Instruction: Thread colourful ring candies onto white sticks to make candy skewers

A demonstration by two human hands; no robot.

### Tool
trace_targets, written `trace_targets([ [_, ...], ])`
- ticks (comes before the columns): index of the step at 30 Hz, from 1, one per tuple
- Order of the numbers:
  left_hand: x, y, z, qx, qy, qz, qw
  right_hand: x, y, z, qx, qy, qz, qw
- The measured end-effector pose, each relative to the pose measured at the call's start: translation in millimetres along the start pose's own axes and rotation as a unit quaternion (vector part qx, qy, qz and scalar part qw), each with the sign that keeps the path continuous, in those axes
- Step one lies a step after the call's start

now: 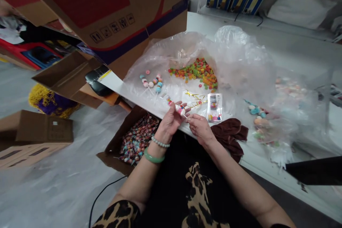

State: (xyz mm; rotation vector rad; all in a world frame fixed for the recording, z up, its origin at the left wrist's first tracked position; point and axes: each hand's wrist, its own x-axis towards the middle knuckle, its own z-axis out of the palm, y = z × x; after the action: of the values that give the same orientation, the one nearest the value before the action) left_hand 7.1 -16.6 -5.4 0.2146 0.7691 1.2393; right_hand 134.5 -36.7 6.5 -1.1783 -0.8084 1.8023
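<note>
My left hand, with a bead bracelet and a green bangle at the wrist, is closed round the candy end of a lollipop at the table's front edge. The candy seems to be in a small printed wrapper, partly hidden by the fingers. My right hand pinches the lollipop's white stick. Just beyond lie gold twist ties and a stack of printed clear bags. Several unwrapped candy lollipops lie on plastic at the left. Behind them spreads a pile of small red, orange and green candies.
An open box of wrapped lollipops stands below the table's left edge. A large carton looms at the back left. Brown gloves lie right of my hands. Clear plastic bags with candies cover the right side.
</note>
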Motion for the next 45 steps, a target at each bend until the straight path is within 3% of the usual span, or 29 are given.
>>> trace_targets([
  [2, 2, 3, 2.2, -0.036, -0.016, 0.021, 0.999, -1, -2, 1, 0.026, -0.029, 0.049, 0.998],
  [5, 1, -9, 8.2, -0.050, -0.002, 0.043, 0.998, 2, -3, 6, 0.057, -0.026, 0.072, 0.995],
  [9, -2, -24, 14.8, -0.055, 0.044, 0.035, 0.997, 6, 3, 14, 0.052, 0.032, 0.025, 0.998],
  [13, -2, -13, 10.6, -0.043, 0.031, -0.032, 0.998, 7, 14, 11, -0.025, 0.078, -0.050, 0.995],
  [17, 3, -2, 4.7, -0.055, 0.042, 0.043, 0.997, 10, 23, 6, -0.138, 0.087, -0.105, 0.981],
  [23, 1, -26, 15.6, 0.004, 0.099, 0.126, 0.987, 18, 24, 12, -0.155, 0.093, -0.161, 0.970],
  [28, -6, -30, 9.4, 0.070, 0.036, 0.043, 0.996, 18, 25, 4, -0.182, 0.123, -0.160, 0.962],
  [30, -7, -31, 5.3, 0.103, 0.058, 0.039, 0.992, 18, 26, 0, -0.231, 0.119, -0.172, 0.950],
  [34, -3, -32, 0.7, 0.193, 0.098, 0.100, 0.971, 17, 23, -7, -0.276, 0.108, -0.189, 0.936],
  [40, -5, -20, -1.5, 0.321, 0.171, 0.164, 0.917, 3, 13, -14, -0.332, 0.012, -0.135, 0.934],
  [42, -10, -25, 0.1, 0.366, 0.173, 0.177, 0.897, 4, 12, -17, -0.390, 0.041, -0.157, 0.907],
  [45, -9, -36, 0.8, 0.419, 0.159, 0.208, 0.869, 15, 13, -19, -0.503, 0.123, -0.224, 0.825],
])
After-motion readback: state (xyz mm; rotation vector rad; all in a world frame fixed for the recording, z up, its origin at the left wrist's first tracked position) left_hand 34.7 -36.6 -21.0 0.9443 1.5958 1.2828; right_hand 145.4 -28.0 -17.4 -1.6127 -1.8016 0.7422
